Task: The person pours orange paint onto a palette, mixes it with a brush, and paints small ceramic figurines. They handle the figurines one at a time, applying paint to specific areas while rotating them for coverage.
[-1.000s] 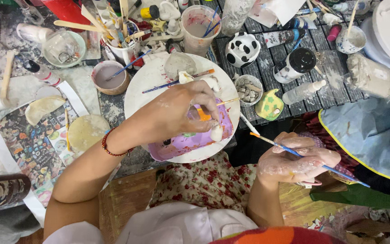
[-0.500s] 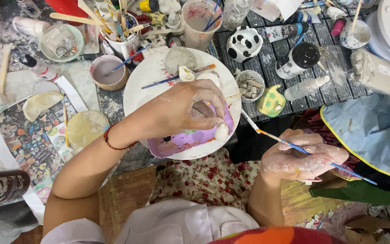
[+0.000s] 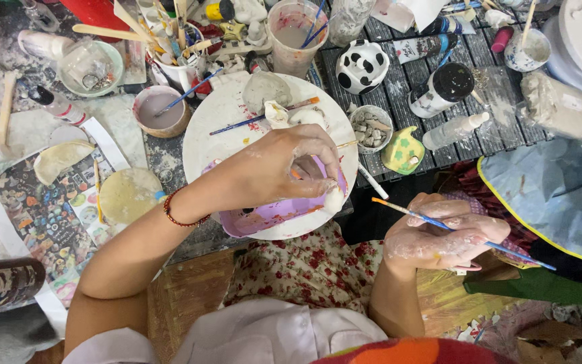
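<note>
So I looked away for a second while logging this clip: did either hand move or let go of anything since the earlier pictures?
Hardly anything changed. The left hand stays curled over the purple piece on the white plate, its fingers pinching at the same spot. The right hand still holds the blue-handled brush, tilted much as before. Nothing was picked up or released; the cups and jars behind stayed put.

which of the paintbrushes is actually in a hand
The blue-handled brush gripped by the right hand beside the white plate. The other blue one lies loose on that plate; the rest stand in cups.
</note>
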